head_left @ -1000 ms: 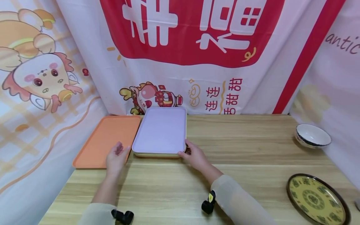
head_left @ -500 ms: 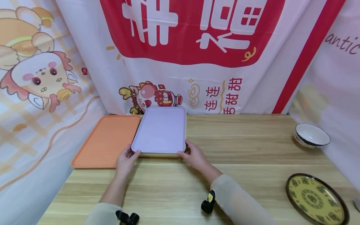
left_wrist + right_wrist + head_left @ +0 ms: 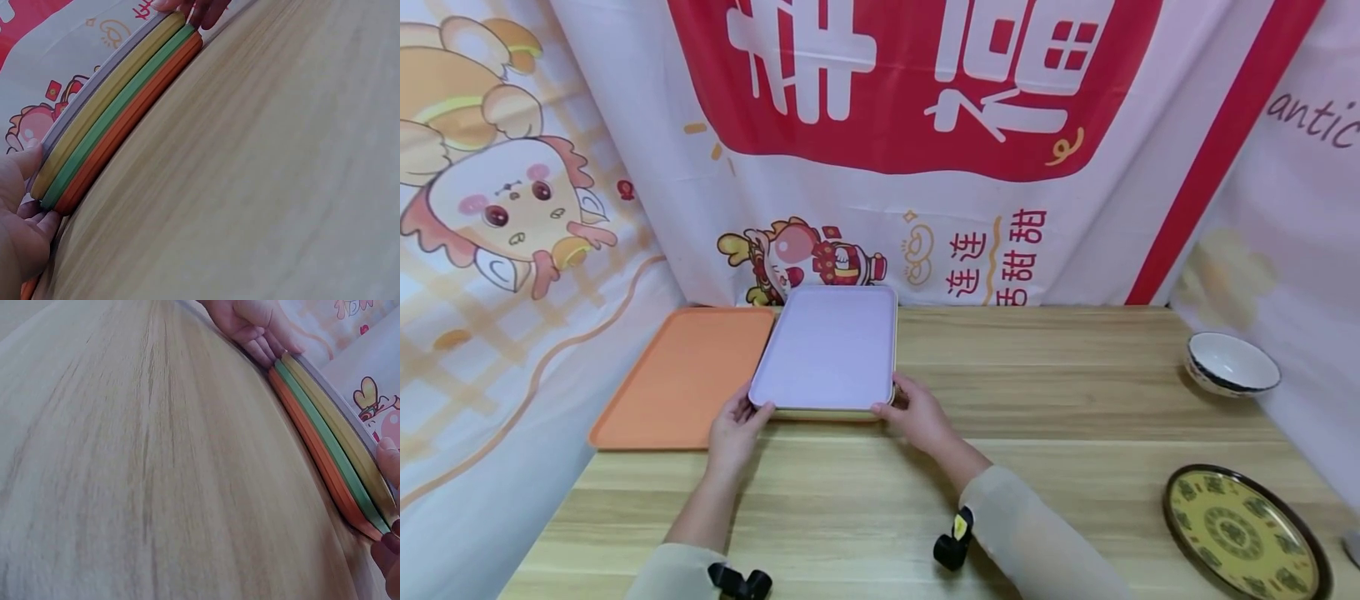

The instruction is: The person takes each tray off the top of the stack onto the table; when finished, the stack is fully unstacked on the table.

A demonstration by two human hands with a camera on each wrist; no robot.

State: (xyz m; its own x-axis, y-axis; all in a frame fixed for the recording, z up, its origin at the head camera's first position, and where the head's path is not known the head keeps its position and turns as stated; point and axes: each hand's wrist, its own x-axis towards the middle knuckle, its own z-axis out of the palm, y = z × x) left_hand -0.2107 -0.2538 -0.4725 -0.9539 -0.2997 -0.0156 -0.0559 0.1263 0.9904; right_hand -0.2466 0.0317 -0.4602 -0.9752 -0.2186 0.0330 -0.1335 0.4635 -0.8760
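A lavender tray [image 3: 827, 350] lies at the top of a stack near the back of the table. Beneath it, the right wrist view shows the edges of a yellow tray [image 3: 335, 422], a green tray [image 3: 325, 442] and an orange tray [image 3: 310, 442]. My left hand [image 3: 733, 433] grips the stack's near left corner, thumb at the lavender rim and fingertips low by the orange edge. At the near right corner my right hand [image 3: 925, 421] grips the stack too, thumb on the rim, fingers partly hidden beneath.
Another orange tray [image 3: 688, 375] lies flat directly left of the stack, close by my left hand. A white bowl [image 3: 1234, 362] stands at the back right. Nearer, a round patterned plate [image 3: 1236, 533] lies on the wooden table [image 3: 1037, 367]. Printed cloth [image 3: 1090, 225] hangs behind.
My left hand has come rightward from over the separate orange tray and taken hold of the stack's left corner. My right hand keeps its hold, and the stack has barely shifted.
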